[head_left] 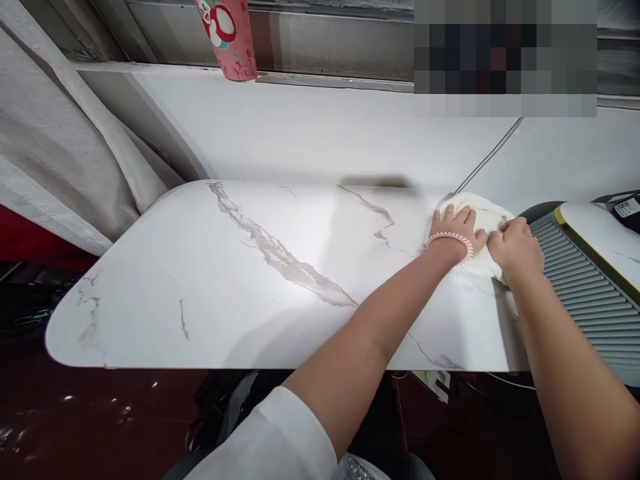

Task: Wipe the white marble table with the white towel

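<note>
A crumpled white cloth (489, 208) lies near the back edge of the white marble-patterned table (300, 333), toward its right end. My left hand (455, 230), with a pink-and-white coiled band at the wrist, rests flat on the cloth with its fingers spread. My right hand (517, 250) is closed at the cloth's right side, its fingers curled and gripping the edge. The two hands are close together, the left thumb near the right fingers. Part of the cloth is hidden under both hands.
Right of my hands stands a grey ribbed panel (580, 287) with a yellow-edged white top. A thin cord (487, 158) runs down the wall behind the cloth. A pink patterned cup (233, 43) stands on the window ledge. Grey curtains (65, 127) hang at the left.
</note>
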### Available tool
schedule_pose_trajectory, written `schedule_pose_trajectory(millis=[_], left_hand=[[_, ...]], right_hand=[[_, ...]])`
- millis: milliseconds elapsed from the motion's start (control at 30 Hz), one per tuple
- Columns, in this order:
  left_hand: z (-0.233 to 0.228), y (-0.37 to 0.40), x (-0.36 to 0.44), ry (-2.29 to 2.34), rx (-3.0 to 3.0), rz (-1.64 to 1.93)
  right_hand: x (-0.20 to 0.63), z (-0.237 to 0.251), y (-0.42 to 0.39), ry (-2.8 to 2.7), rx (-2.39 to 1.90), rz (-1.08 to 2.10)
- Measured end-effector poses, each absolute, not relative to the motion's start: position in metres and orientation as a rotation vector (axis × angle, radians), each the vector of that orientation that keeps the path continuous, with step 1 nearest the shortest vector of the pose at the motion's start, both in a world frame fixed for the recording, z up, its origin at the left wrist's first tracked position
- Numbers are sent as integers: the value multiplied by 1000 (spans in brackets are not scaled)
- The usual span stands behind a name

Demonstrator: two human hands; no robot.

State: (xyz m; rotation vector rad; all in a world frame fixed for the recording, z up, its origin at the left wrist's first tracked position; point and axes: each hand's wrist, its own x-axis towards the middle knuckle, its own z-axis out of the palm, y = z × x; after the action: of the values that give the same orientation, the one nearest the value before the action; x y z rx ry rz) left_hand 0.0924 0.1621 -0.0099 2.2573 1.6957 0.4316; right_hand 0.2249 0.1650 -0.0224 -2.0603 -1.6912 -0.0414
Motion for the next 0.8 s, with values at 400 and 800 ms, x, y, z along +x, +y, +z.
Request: schedule_pose_trajectory(millis=[400, 800], left_hand=[[-1, 112, -184, 2117, 2053, 225], [-10, -119, -400, 2814, 1354, 391]], right_hand=[[-63, -9, 127, -2107, -1676, 204], [-304, -4, -13, -2603, -706, 310]])
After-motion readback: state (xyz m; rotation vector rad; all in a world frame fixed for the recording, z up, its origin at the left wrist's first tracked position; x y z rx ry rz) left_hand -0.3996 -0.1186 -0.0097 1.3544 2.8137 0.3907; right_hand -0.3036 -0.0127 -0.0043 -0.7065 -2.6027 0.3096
